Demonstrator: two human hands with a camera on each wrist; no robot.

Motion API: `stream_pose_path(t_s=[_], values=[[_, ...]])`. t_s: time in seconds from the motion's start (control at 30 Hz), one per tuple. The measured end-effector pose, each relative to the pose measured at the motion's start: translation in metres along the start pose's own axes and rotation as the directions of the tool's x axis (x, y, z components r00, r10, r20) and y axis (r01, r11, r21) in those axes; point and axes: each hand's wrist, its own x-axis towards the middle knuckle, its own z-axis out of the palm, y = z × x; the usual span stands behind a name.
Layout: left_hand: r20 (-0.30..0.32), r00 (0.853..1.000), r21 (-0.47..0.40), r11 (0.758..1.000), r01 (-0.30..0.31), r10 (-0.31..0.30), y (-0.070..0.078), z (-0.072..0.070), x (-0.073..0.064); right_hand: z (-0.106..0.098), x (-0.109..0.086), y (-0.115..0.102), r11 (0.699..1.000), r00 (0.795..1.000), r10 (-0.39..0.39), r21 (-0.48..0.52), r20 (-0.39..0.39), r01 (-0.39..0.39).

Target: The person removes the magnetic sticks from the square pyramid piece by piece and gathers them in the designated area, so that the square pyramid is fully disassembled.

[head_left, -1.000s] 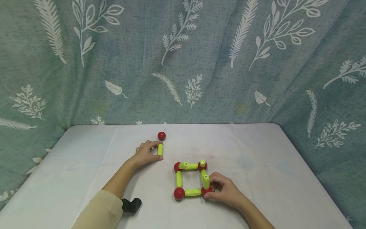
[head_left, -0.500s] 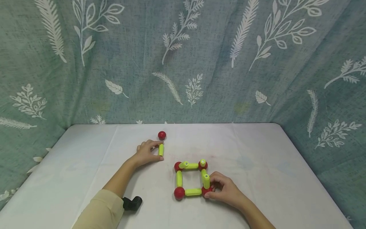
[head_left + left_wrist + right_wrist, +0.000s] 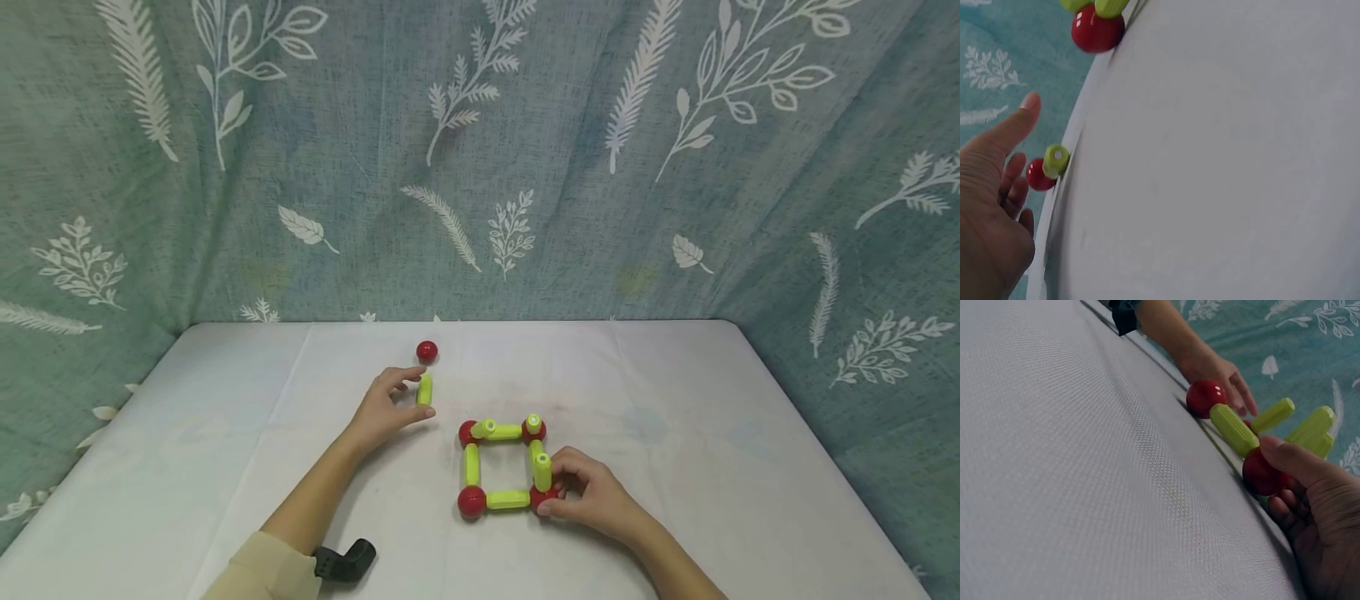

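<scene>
My left hand (image 3: 382,408) has its thumb and fingers spread around a loose yellow-green magnetic rod (image 3: 424,390), with a gap at the thumb. In the left wrist view the rod (image 3: 1056,161) shows end-on beyond the fingers. Just past it lies a loose red ball (image 3: 427,352). At centre stands a square frame of rods (image 3: 507,500) and red balls (image 3: 472,502), with upright rods on three corners. My right hand (image 3: 596,500) pinches the near-right corner's red ball (image 3: 1263,474) between thumb and fingers; an upright rod (image 3: 542,472) rises from that ball.
White cloth covers the table (image 3: 675,400), and a green leaf-patterned curtain (image 3: 562,208) hangs behind its far edge. A black angled piece (image 3: 347,562) sits beside the left sleeve (image 3: 266,571).
My left hand has loosened from the rod, its thumb moving away and its fingers spreading. The left forearm has shifted slightly. My right hand keeps hold of the corner ball.
</scene>
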Motion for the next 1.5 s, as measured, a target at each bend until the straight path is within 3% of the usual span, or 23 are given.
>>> stream_pose_path(t_s=[0.17,0.3,0.47,0.57,0.63,0.73,0.87,0.93,1.17,1.37,1.5], values=[[0.066,0.994,-0.104,0.991,-0.082,0.089,0.013,0.014,-0.005,-0.001,0.000,0.001,1.000,1.000,-0.015,0.008,0.005,0.015],[0.175,0.971,-0.155,0.978,-0.139,0.166,0.027,0.026,-0.009,-0.001,0.001,0.000,1.000,1.000,-0.017,0.010,0.010,0.017],[0.296,0.931,-0.133,0.975,-0.180,0.213,0.048,0.037,-0.014,0.000,0.003,0.000,1.000,1.000,-0.009,0.015,0.013,0.009],[0.324,0.917,-0.082,0.972,-0.219,0.234,0.056,0.042,-0.014,0.001,0.004,0.000,1.000,1.000,-0.006,0.001,0.005,0.006],[0.317,0.916,-0.039,0.968,-0.246,0.246,0.057,0.044,-0.014,0.001,0.006,0.001,1.000,1.000,-0.003,-0.009,0.006,0.003],[0.285,0.928,0.010,0.967,-0.253,0.240,0.056,0.047,-0.012,0.000,0.006,0.001,1.000,1.000,0.001,-0.016,0.005,-0.001],[0.221,0.957,-0.022,0.982,-0.189,0.189,0.051,0.053,-0.009,-0.002,0.004,0.000,1.000,1.000,0.024,-0.016,0.002,-0.024],[0.191,0.964,-0.035,0.983,-0.180,0.184,0.049,0.055,-0.007,-0.003,0.003,-0.001,0.999,0.999,0.038,-0.020,0.001,-0.038],[0.134,0.949,0.017,0.956,-0.292,0.287,0.041,0.056,-0.006,0.000,0.002,0.001,1.000,1.000,-0.012,-0.007,-0.006,0.012],[0.014,0.965,0.035,0.964,-0.262,0.262,0.035,0.061,-0.008,0.001,0.001,0.003,0.997,0.997,-0.080,-0.022,-0.013,0.079],[-0.060,0.974,-0.001,0.976,-0.219,0.218,0.031,0.064,-0.007,0.000,0.000,0.002,0.998,0.998,-0.057,-0.043,-0.015,0.056]])
